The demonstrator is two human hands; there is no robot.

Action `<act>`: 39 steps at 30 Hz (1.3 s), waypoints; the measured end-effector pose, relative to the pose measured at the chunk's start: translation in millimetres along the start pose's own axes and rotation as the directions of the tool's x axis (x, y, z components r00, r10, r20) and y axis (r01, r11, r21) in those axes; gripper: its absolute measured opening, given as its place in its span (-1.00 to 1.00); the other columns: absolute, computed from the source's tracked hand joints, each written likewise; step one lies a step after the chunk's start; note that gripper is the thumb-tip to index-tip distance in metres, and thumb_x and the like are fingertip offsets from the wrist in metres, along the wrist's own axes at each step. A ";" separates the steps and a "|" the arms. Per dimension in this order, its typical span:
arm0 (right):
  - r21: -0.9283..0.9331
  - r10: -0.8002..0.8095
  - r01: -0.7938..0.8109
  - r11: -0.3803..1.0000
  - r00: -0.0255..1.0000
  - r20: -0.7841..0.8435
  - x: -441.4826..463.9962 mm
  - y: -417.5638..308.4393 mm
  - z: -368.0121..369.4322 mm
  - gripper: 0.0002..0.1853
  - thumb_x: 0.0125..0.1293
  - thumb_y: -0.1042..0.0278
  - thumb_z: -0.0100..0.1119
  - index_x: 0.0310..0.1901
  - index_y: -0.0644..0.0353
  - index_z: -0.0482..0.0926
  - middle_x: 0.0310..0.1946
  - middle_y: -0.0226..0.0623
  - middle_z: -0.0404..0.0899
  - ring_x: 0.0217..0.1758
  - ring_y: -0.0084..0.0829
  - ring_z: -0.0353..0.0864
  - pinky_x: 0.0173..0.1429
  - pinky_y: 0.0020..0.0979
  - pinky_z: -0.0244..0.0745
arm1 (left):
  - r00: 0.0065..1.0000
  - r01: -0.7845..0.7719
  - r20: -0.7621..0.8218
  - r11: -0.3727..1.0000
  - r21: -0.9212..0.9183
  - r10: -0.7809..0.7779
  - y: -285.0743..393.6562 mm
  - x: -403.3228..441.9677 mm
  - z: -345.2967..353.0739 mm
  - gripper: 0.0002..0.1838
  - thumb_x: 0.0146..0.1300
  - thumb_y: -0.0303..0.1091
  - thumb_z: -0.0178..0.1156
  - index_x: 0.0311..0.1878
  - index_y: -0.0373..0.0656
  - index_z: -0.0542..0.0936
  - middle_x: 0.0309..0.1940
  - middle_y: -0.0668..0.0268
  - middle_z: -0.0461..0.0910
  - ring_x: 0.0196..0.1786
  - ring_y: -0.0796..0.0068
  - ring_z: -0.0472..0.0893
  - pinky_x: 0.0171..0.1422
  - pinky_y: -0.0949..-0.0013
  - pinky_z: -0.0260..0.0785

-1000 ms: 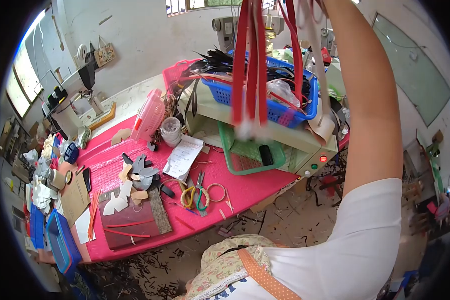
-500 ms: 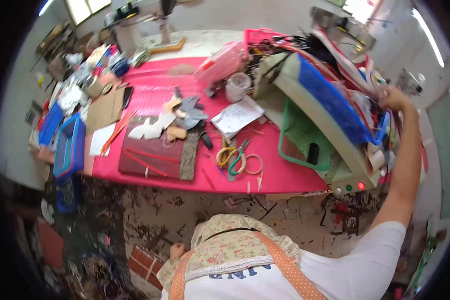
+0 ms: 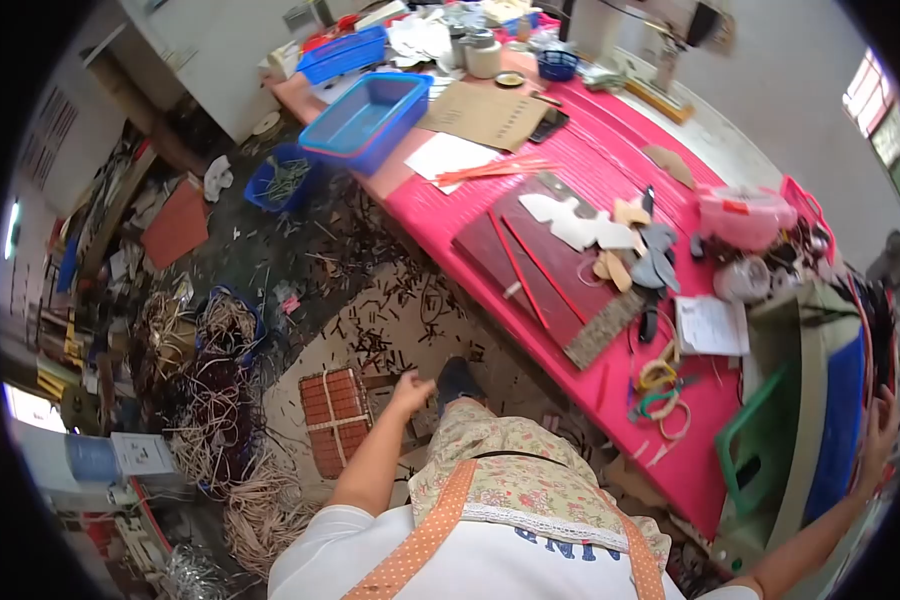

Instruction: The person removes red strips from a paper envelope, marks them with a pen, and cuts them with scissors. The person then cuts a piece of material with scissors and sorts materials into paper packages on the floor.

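Note:
My left hand (image 3: 410, 393) hangs above the floor near my apron, fingers loosely bent and thumb apart, with nothing seen in it. At the far right my right hand (image 3: 878, 438) is beside the blue panel (image 3: 838, 430) on top of a pale machine (image 3: 778, 440), its fingers apart. No held thing shows there, though the view is slightly blurred. Close to the machine lie a green tray (image 3: 750, 440), yellow- and green-handled scissors (image 3: 658, 390) and a white paper pad (image 3: 712, 326) on the pink table (image 3: 450, 235).
A dark red board (image 3: 540, 270) carries red strips (image 3: 545, 268) and cut pieces (image 3: 575, 225). Blue baskets (image 3: 365, 120) stand at the table's far end. Heaps of cord (image 3: 260, 500), a brown strapped bundle (image 3: 333, 420) and scraps cover the floor at left.
My view has swung left, bringing more floor into sight. My right hand has come down along the machine's side. My left hand has risen out from beside the apron.

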State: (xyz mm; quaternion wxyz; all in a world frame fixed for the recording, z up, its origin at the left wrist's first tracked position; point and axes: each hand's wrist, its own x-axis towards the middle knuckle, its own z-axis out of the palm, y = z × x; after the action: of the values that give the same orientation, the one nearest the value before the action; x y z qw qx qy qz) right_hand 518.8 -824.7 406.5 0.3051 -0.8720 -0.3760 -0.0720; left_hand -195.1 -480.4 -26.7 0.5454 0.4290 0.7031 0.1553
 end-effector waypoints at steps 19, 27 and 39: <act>-0.205 0.085 0.063 0.977 0.761 0.643 -52.1 -442.7 645.7 -0.33 -0.22 0.17 0.57 -0.06 0.16 0.42 -0.19 -0.17 0.49 -0.08 -0.13 0.53 -0.06 -0.16 0.47 | 0.981 0.016 -0.094 0.559 -0.829 -0.168 403.3 435.2 -235.2 -0.42 0.01 -0.34 0.20 0.15 -0.30 0.35 0.05 0.00 0.46 0.01 0.05 0.55 -0.06 -0.16 0.52; -0.220 0.185 -0.044 0.974 0.710 0.679 -41.7 -422.3 660.8 -0.64 -0.21 0.28 0.54 -0.39 0.15 0.55 -0.42 -0.24 0.55 -0.29 -0.19 0.57 -0.16 -0.21 0.48 | 0.999 0.052 0.040 0.480 -0.876 -0.035 329.7 382.2 -331.6 -0.34 -0.13 -0.48 0.04 0.18 -0.36 0.29 0.08 -0.01 0.40 0.10 -0.06 0.46 0.11 -0.17 0.41; -0.201 0.198 -0.086 0.976 0.737 0.646 -45.3 -424.4 659.6 -0.78 0.06 0.40 0.30 -0.24 0.15 0.53 -0.24 -0.12 0.56 -0.13 -0.02 0.57 -0.06 -0.09 0.47 | 0.991 -0.050 -0.119 0.625 -0.779 -0.068 335.2 348.2 -403.9 -0.41 -0.13 -0.48 0.06 0.11 -0.33 0.34 -0.04 0.04 0.48 -0.08 0.02 0.56 -0.16 -0.03 0.56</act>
State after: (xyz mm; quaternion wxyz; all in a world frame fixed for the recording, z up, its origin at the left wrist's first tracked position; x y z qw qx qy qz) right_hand 121.2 -240.4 63.4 0.0867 -0.8881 -0.3851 0.2357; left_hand -426.2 85.1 126.8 0.6284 0.1354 0.6043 0.4707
